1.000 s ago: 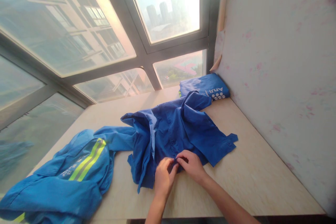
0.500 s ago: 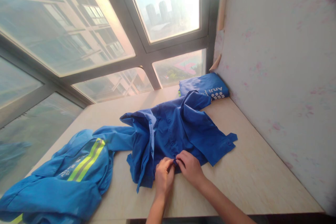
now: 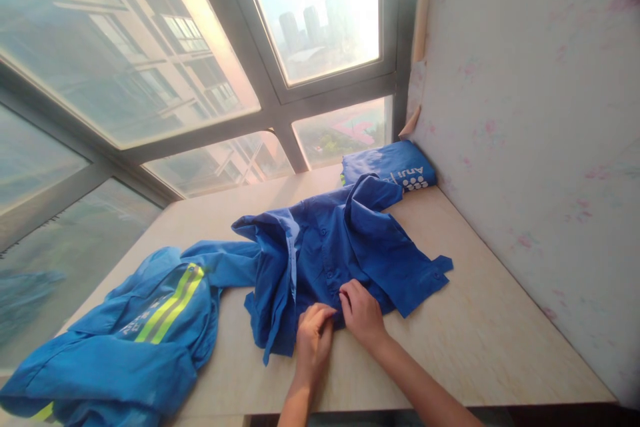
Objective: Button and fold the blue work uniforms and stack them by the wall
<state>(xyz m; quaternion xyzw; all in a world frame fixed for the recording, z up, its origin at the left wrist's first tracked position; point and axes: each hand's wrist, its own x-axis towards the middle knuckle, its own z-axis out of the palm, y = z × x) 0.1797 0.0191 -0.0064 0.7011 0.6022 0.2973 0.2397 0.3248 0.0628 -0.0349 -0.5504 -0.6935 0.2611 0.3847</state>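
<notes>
A dark blue work jacket lies spread on the pale tabletop, with its buttoned front facing up and its sleeves bunched. My left hand pinches the cloth at the jacket's near edge, fingers closed. Just right of it, my right hand has its fingers curled together on the front strip below a button. A small gap separates the two hands. What lies under the fingertips is mostly hidden.
A lighter blue jacket with yellow reflective stripes is heaped at the left, one sleeve reaching the dark jacket. A folded blue garment with white lettering sits in the far corner. Windows border the back; a patterned wall borders the right.
My right hand has shifted slightly up and right, parting from my left hand where their fingertips met at the jacket's edge. The garments have hardly moved.
</notes>
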